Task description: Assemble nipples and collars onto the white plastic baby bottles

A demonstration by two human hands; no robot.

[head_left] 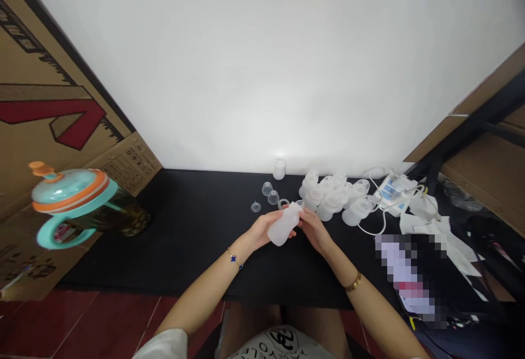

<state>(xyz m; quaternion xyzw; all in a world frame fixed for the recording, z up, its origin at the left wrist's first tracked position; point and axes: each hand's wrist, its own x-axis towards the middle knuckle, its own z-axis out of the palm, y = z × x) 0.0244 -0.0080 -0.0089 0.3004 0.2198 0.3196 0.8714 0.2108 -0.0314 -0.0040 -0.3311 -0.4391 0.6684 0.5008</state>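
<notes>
Tilted between my hands above the black table is a frosted white baby bottle (283, 227), its neck pointing up and to the right. My left hand (264, 229) wraps its lower side. At the neck, the fingers of my right hand (312, 227) grip the bottle, partly hidden behind it. Just beyond lie a ring collar (283, 204), two clear dome caps (267, 188) and a clear nipple (255, 206). Several bottles with clear domes (330, 204) stand grouped to the right. One bottle without a dome (279, 169) stands by the wall.
A large tumbler with a turquoise handle and orange-trimmed lid (76, 189) stands left, before a cardboard box (53, 91). To the right are a white power strip (394, 192) with cables, crumpled white paper (455, 247) and a blurred-out tablet-like device (435, 277). The black table (197, 239) meets a white wall.
</notes>
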